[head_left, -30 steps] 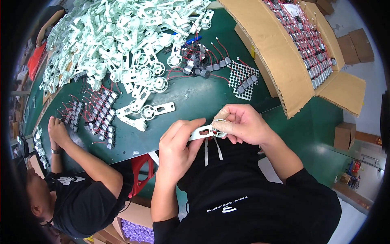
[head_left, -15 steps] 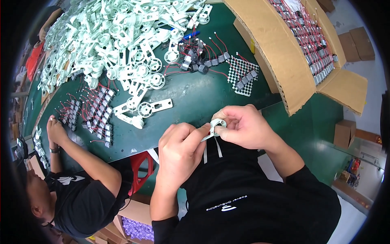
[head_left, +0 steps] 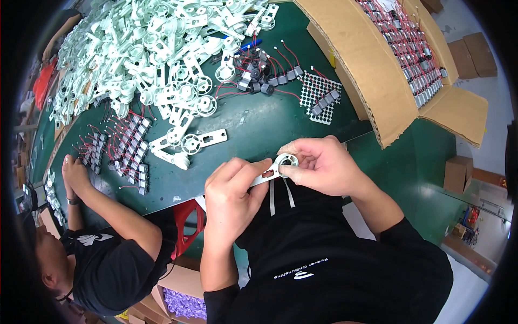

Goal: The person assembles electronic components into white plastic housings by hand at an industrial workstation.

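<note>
Between my two hands, just off the table's near edge, is a pale green plastic part [head_left: 271,172] with a ring at one end and a slotted flat arm. My left hand [head_left: 232,189] is closed on the arm end. My right hand [head_left: 321,167] pinches the ring, thumb on its face. Two similar pale parts [head_left: 204,141] lie on the table ahead of my left hand. Beyond them spreads a large heap of the same parts [head_left: 145,48]. Small grey motors with red wires [head_left: 261,75] lie in a cluster ahead, with a few on a white perforated sheet [head_left: 318,92].
An open cardboard box [head_left: 372,70] full of wired motors stands at the right. Rows of motors [head_left: 132,151] lie left on the green table [head_left: 253,132]. A co-worker [head_left: 116,248] sits at my left, near a red stool [head_left: 188,227]. A blue pen-like object [head_left: 251,45] lies beside the heap.
The held part has turned, so its ring and slotted arm now face up more. My left hand has shifted slightly left. The co-worker's pose is nearly the same.
</note>
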`<state>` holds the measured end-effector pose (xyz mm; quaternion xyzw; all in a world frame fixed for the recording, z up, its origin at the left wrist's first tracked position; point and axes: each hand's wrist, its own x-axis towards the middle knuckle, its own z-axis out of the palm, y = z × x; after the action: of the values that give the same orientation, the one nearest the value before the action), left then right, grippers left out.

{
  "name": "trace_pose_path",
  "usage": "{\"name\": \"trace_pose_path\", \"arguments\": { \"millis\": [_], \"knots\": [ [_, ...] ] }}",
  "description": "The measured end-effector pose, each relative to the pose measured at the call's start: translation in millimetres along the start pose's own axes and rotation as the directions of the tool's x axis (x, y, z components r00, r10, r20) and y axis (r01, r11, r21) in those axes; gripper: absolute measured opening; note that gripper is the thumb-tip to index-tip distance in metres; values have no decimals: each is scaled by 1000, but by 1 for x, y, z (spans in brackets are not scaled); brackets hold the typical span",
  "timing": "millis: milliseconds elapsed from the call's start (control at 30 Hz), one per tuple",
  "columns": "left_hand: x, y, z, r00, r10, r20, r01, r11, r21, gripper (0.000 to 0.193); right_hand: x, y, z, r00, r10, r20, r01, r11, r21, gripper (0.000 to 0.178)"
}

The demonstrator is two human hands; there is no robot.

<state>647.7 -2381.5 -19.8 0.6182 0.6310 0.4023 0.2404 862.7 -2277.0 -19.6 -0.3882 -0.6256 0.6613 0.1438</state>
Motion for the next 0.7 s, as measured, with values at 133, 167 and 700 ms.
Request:
{"name": "trace_pose_path", "arguments": {
  "millis": [133, 167, 700],
  "knots": [
    [0, 4, -1, 1000, 17, 21, -18, 999, 46, 40, -1, -2, 7, 995, -66, -77, 56, 990, -132, 25],
    [0, 4, 0, 1000, 17, 23, -18, 999, 46, 40, -1, -1, 6, 995, -65, -78, 55, 990, -131, 25],
    [-10, -3, -37, 985, -168, -44, 170, 984, 45, 32, 5, 8, 1, 1000, 5, -1, -5, 974, 229, 31]
  ]
}}
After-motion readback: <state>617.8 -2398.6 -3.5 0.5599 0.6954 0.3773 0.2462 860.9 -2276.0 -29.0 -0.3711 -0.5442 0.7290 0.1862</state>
